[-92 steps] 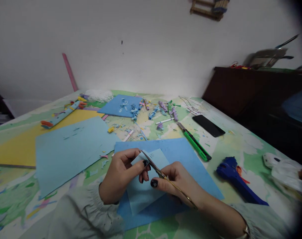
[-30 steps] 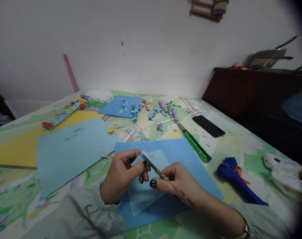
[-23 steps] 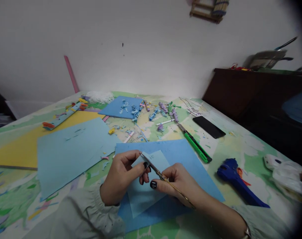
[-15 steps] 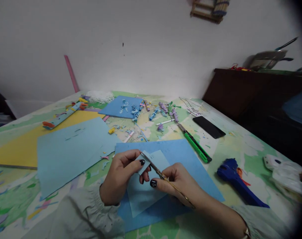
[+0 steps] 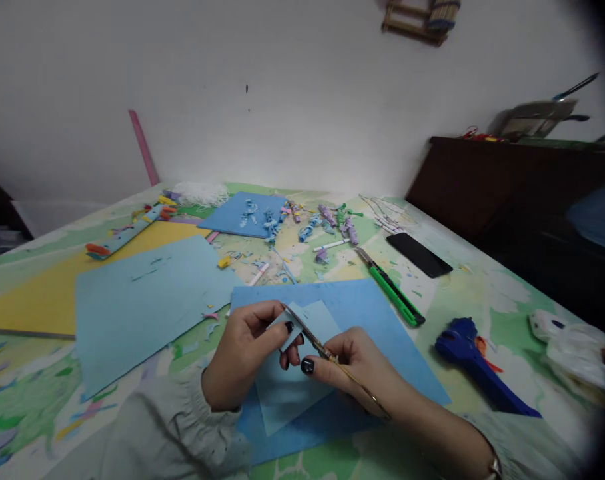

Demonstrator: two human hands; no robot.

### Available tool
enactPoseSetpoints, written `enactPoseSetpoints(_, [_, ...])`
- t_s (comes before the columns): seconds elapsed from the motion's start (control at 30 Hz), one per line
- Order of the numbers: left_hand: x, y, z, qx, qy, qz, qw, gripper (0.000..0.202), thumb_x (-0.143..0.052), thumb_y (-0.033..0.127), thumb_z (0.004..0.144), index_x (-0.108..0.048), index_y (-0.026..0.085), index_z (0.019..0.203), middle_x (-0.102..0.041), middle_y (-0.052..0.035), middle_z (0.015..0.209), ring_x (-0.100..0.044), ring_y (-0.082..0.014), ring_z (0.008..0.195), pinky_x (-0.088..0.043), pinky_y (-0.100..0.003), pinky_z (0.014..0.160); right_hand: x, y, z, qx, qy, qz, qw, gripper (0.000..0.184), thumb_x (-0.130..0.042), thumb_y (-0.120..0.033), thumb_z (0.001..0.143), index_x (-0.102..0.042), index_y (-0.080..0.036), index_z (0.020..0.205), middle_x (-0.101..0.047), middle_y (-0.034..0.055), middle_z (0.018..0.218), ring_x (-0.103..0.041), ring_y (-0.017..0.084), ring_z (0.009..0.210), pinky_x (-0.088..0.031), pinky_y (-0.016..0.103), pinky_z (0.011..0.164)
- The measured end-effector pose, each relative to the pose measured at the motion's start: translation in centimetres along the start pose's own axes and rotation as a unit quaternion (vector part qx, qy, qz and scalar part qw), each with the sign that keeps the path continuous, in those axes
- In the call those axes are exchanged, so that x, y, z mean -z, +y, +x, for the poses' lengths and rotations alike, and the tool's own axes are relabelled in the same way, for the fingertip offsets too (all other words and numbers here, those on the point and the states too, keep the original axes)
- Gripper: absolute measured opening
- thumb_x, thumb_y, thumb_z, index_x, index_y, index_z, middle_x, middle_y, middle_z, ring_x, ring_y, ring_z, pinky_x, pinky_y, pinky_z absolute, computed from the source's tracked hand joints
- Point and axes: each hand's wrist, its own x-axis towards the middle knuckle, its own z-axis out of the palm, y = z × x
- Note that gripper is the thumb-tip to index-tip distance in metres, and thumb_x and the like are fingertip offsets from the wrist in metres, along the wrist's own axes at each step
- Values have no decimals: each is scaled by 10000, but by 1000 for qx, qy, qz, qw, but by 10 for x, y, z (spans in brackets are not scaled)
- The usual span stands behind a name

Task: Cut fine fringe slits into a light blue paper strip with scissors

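My left hand (image 5: 250, 350) pinches a small light-blue foam piece (image 5: 289, 331) between thumb and fingers. Gold-handled scissors (image 5: 322, 351) are held in my right hand (image 5: 357, 363), their blades lying along the upper edge of that piece, close to my left fingertips. Whether the blades are fully closed I cannot tell. Beneath both hands lies a light-blue sheet (image 5: 277, 407) on a larger, darker blue foam sheet (image 5: 402, 353). Part of each sheet is covered by my hands.
A green box cutter (image 5: 395, 293), a black phone (image 5: 419, 254) and a blue glue gun (image 5: 482, 367) lie to the right. Left are a big light-blue sheet (image 5: 147, 307) and a yellow sheet (image 5: 27, 300). Curled foam pieces (image 5: 310, 228) and scraps are scattered at the back.
The small foam piece and my left fingertips have shifted very slightly to the right. My right hand keeps the scissors in nearly the same place.
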Motion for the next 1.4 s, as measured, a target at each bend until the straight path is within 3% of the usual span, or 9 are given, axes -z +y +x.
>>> enactPoseSetpoints(0.3, [1,-2,-1,-11,-2,6,1000,181,-521,166,780,-582,146,611,-596,11,510,-525,-89,438,-422,-193,443,0,-3,-1,-1,1,-2,1000,523,-649,-564,620,-346,-173,452,-195,-88,399,-173,33,375,-95,208,365])
enactPoseSetpoints(0.57, [0,3,0,-22,25,32,999,171,-512,145,760,-583,138,604,-603,5,478,-519,-94,432,-413,-200,442,3,-2,-5,31,-66,36,997,501,-555,-593,710,-380,-172,503,-335,-70,383,-298,45,340,-186,188,337])
enactPoseSetpoints(1.4, [-3,5,3,-12,43,61,997,172,-512,129,730,-556,142,564,-584,26,445,-511,-79,405,-411,-181,423,1,-1,-1,8,-38,5,999,521,-563,-612,676,-360,-174,479,-262,-84,383,-219,32,352,-140,198,347])
